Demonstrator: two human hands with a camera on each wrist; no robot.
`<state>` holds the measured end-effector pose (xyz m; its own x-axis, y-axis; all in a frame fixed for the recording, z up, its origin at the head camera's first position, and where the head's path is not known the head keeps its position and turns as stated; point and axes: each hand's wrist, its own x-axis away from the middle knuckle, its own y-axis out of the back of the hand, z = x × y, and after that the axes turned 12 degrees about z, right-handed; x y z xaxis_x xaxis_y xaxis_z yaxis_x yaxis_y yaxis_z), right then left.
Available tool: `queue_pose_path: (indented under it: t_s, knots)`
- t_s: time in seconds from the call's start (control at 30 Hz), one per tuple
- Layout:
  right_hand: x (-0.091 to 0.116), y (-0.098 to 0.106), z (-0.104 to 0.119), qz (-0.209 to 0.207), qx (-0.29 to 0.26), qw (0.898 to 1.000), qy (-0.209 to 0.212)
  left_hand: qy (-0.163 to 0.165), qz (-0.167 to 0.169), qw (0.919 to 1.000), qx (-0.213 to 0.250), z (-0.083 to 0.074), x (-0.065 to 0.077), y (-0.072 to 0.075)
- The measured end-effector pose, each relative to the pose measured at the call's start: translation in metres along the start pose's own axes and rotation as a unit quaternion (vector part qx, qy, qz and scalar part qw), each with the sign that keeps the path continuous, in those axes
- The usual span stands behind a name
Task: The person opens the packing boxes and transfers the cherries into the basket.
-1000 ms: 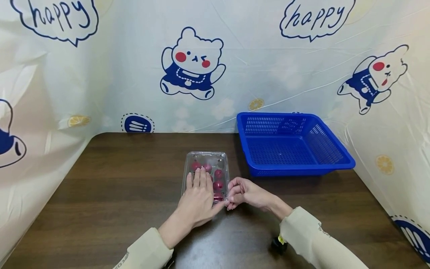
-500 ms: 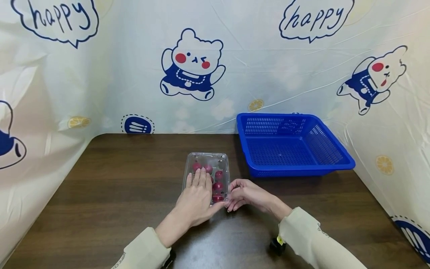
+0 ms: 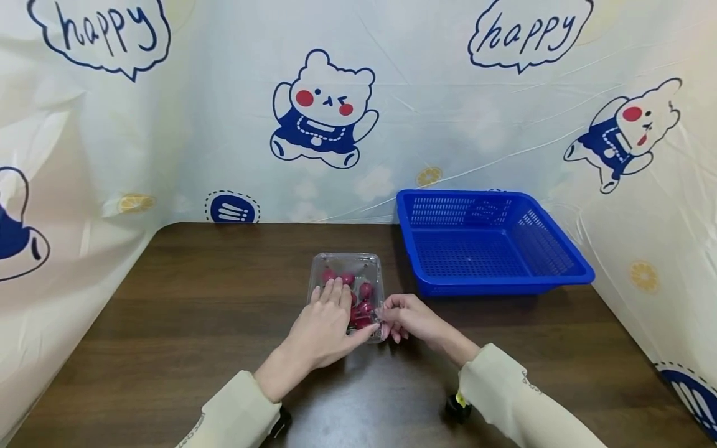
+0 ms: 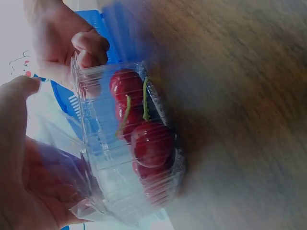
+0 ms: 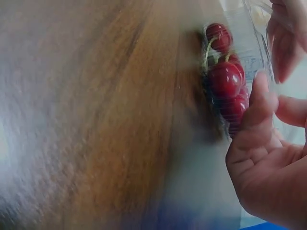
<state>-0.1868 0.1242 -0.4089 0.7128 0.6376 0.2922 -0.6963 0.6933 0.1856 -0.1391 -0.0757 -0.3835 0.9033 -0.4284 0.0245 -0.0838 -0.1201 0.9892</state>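
Short of the far edge of the counter, the left hand, fingers together, seemingly steadies the clear box while the right hand pinches its rim.

Red cherries, green stems, blue basket, brown streaked table, pale bear-print backdrop, cream sleeves

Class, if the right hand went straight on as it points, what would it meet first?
Most likely the clear box; the right hand touches its edge. The left hand is close too; depth is unclear.
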Motion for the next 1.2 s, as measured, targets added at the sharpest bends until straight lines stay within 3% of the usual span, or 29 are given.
queue_pose_path:
  t_s: [0.33,0.67,1.2]
  knots:
    - [0.0008,-0.0047,0.0019,-0.025,-0.019,0.999,-0.010,0.010,-0.014,0.9993,0.032,0.0041,0.0017,-0.0027]
    - [0.0011,-0.0053,0.0007,-0.038,-0.003,0.999,-0.003,0.018,-0.025,0.9978,0.059,0.0045,0.0004,0.0013]
    - [0.0032,-0.0063,0.0027,-0.037,-0.010,0.999,-0.015,0.036,0.001,0.9900,0.137,0.0093,0.0024,0.0054]
